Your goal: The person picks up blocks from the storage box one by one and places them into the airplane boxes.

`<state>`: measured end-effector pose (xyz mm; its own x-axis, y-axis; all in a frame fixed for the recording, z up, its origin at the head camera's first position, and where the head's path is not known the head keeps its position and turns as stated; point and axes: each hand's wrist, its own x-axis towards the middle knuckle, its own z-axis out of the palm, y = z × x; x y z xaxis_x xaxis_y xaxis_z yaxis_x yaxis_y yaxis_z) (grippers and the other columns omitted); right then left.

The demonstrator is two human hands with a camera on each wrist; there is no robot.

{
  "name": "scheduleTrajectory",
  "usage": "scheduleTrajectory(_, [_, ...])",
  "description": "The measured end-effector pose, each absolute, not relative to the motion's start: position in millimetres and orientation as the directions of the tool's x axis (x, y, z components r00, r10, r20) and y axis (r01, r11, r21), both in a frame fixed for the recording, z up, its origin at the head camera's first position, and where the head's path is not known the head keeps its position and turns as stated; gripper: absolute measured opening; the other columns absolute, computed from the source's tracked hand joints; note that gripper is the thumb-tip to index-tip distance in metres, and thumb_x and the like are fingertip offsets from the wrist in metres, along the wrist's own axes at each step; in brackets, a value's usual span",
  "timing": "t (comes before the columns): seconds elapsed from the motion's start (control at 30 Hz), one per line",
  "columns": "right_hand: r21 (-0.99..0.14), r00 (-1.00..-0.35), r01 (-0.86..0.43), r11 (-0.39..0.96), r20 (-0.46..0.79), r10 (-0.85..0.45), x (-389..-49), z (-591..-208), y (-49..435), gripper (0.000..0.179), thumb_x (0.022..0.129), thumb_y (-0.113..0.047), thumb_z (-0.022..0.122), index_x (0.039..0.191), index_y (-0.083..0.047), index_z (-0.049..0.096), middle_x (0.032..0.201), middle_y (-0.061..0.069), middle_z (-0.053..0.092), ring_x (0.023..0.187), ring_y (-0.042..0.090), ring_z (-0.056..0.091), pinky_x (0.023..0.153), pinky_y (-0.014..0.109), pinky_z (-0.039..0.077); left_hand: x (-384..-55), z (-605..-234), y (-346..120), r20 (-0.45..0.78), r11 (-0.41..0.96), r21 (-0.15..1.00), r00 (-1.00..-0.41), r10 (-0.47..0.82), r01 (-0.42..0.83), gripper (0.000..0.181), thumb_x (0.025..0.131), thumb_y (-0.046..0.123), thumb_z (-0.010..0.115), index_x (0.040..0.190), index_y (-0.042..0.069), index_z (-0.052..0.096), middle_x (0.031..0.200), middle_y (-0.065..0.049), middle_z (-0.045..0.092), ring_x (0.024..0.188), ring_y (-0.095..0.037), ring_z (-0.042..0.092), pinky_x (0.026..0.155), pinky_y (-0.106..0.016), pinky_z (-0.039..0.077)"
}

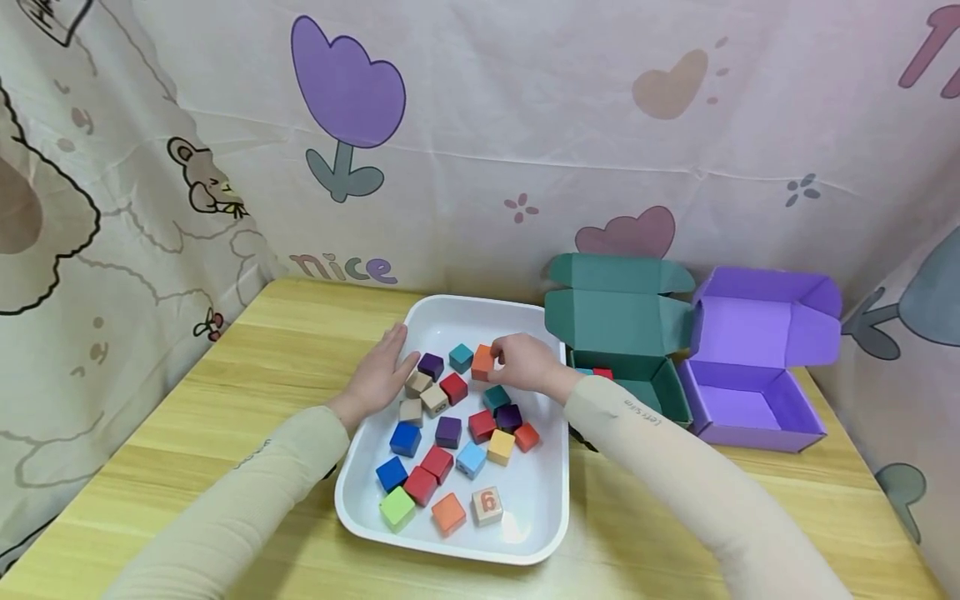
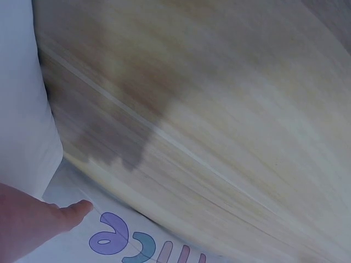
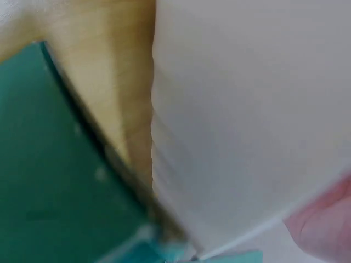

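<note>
A white tray [image 1: 517,546] holds many coloured wooden cubes, among them a lime green cube [image 1: 397,508], a light blue cube [image 1: 472,459] and a lettered cube [image 1: 487,506]. Over the tray's far right part, my right hand [image 1: 528,364] pinches an orange cube [image 1: 482,363] between thumb and fingers. A teal cube [image 1: 461,357] sits just left of it. My left hand [image 1: 378,371], fingers extended, is at the tray's left rim, near a dark purple cube [image 1: 431,366]. Only part of the left hand [image 2: 33,224] shows in the left wrist view.
Right of the tray stands a lidded green box [image 1: 637,392], its lid raised, with a red cube [image 1: 602,374] and a blue one inside. A purple box [image 1: 753,408] with raised lid is beside it. A printed curtain [image 1: 465,217] hangs behind the wooden table [image 1: 300,350].
</note>
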<state>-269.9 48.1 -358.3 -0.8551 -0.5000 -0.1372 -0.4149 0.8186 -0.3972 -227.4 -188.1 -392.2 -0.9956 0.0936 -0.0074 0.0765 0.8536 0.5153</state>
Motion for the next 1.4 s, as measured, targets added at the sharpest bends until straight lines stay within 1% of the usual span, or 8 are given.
scheduleTrajectory(0.13, [-0.42, -0.863, -0.408, 0.811, -0.113, -0.493, -273.1, -351.9, 59.0, 0.031, 0.083, -0.026, 0.067, 0.108, -0.007, 0.066, 0.102, 0.006, 0.067, 0.086, 0.017, 0.058, 0.079, 0.029, 0.055, -227.8, -392.4, -188.5, -0.01, 0.858, 0.509, -0.996, 0.092, 0.074, 0.064, 0.101, 0.036, 0.033, 0.15, 0.001, 0.009, 0.157, -0.018, 0.008, 0.144, -0.038, 0.008, 0.118, -0.051, 0.015])
scheduleTrajectory(0.27, [-0.449, -0.867, -0.41, 0.794, -0.078, -0.492, -275.2, -345.3, 71.1, 0.03, 0.083, -0.025, 0.067, 0.107, -0.007, 0.066, 0.1, 0.007, 0.067, 0.087, 0.018, 0.058, 0.08, 0.03, 0.055, -228.0, -392.2, -188.5, -0.016, 0.862, 0.503, -0.996, 0.085, 0.066, 0.065, 0.101, 0.036, 0.034, 0.15, 0.002, 0.008, 0.157, -0.018, 0.008, 0.144, -0.038, 0.007, 0.117, -0.052, 0.015])
scheduleTrajectory(0.43, [-0.478, -0.856, -0.434, 0.764, -0.045, -0.514, -274.3, -336.7, 88.1, 0.03, 0.083, -0.023, 0.066, 0.107, -0.005, 0.065, 0.096, 0.007, 0.066, 0.086, 0.019, 0.058, 0.077, 0.029, 0.055, -227.8, -392.2, -187.8, -0.029, 0.863, 0.501, -0.996, 0.086, 0.06, 0.065, 0.101, 0.036, 0.034, 0.15, 0.003, 0.007, 0.158, -0.017, 0.007, 0.145, -0.038, 0.007, 0.117, -0.052, 0.015])
scheduleTrajectory(0.67, [-0.511, -0.854, -0.432, 0.743, -0.035, -0.52, -270.7, -323.5, 111.8, 0.032, 0.083, -0.021, 0.064, 0.11, -0.004, 0.063, 0.098, 0.007, 0.066, 0.089, 0.019, 0.058, 0.08, 0.031, 0.055, -227.5, -392.7, -187.5, -0.013, 0.863, 0.5, -0.996, 0.088, 0.069, 0.064, 0.101, 0.036, 0.033, 0.15, 0.001, 0.009, 0.157, -0.018, 0.007, 0.144, -0.039, 0.008, 0.118, -0.052, 0.014])
scheduleTrajectory(0.77, [-0.52, -0.843, -0.456, 0.723, -0.01, -0.539, -268.4, -319.8, 123.6, 0.032, 0.084, -0.019, 0.063, 0.111, -0.003, 0.063, 0.098, 0.008, 0.066, 0.088, 0.019, 0.059, 0.08, 0.032, 0.055, -227.1, -392.2, -187.5, -0.015, 0.863, 0.501, -0.996, 0.086, 0.067, 0.064, 0.101, 0.036, 0.033, 0.15, 0.001, 0.008, 0.157, -0.018, 0.007, 0.144, -0.039, 0.008, 0.118, -0.052, 0.014])
scheduleTrajectory(1.07, [-0.53, -0.804, -0.523, 0.668, 0.045, -0.593, -268.6, -323.1, 165.1, 0.026, 0.084, -0.015, 0.066, 0.107, -0.004, 0.066, 0.092, 0.006, 0.069, 0.082, 0.015, 0.063, 0.079, 0.034, 0.057, -225.9, -391.3, -187.0, -0.027, 0.869, 0.492, -0.996, 0.081, 0.057, 0.065, 0.101, 0.037, 0.034, 0.15, 0.002, 0.008, 0.157, -0.019, 0.007, 0.144, -0.039, 0.007, 0.117, -0.052, 0.014])
scheduleTrajectory(1.2, [-0.542, -0.811, -0.507, 0.67, 0.038, -0.583, -269.4, -327.3, 186.7, 0.023, 0.084, -0.013, 0.065, 0.106, -0.005, 0.066, 0.09, 0.005, 0.069, 0.08, 0.014, 0.064, 0.077, 0.033, 0.058, -226.1, -391.8, -186.3, -0.028, 0.869, 0.491, -0.997, 0.079, 0.055, 0.065, 0.101, 0.036, 0.034, 0.15, 0.002, 0.008, 0.157, -0.019, 0.007, 0.144, -0.039, 0.007, 0.117, -0.052, 0.014])
scheduleTrajectory(1.4, [-0.514, -0.832, -0.485, 0.708, 0.021, -0.555, -269.3, -334.0, 216.4, 0.024, 0.084, -0.012, 0.064, 0.106, -0.002, 0.065, 0.09, 0.006, 0.068, 0.08, 0.014, 0.063, 0.077, 0.035, 0.057, -226.9, -391.8, -186.2, -0.027, 0.87, 0.491, -0.997, 0.076, 0.053, 0.065, 0.101, 0.036, 0.034, 0.15, 0.001, 0.008, 0.157, -0.019, 0.008, 0.144, -0.039, 0.007, 0.118, -0.052, 0.014])
